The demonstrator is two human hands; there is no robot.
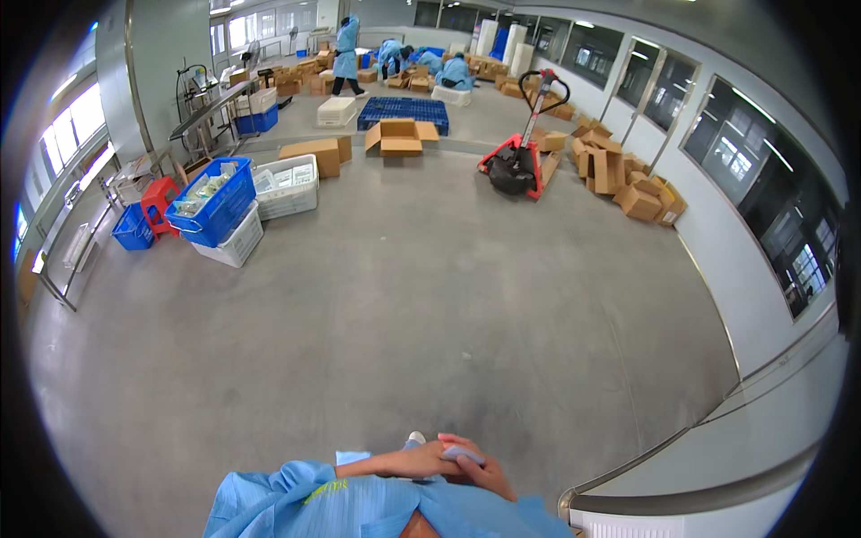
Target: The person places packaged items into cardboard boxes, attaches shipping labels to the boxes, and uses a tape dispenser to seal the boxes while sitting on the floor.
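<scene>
At the lower edge, close against my blue gown (359, 507), my two hands meet in front of my body. My left hand (429, 460) reaches in from the left and touches the other; its fingers are curled in and partly hidden. My right hand (484, 471) is closed, with its thumb beside a small pale flat thing (460, 454) between the hands. What this pale thing is, I cannot make out. Just beyond my hands shows the tip of a white shoe (415, 438) on the grey floor (377, 323).
A red pallet jack (516, 170) stands ahead, near cardboard boxes (605, 170) along the right wall. A blue crate (215, 202) sits on a white one (235, 242) at left, by a red stool (160, 202). An open carton (400, 139) and blue pallet (404, 112) lie farther off. People in blue gowns (347, 49) are at the back.
</scene>
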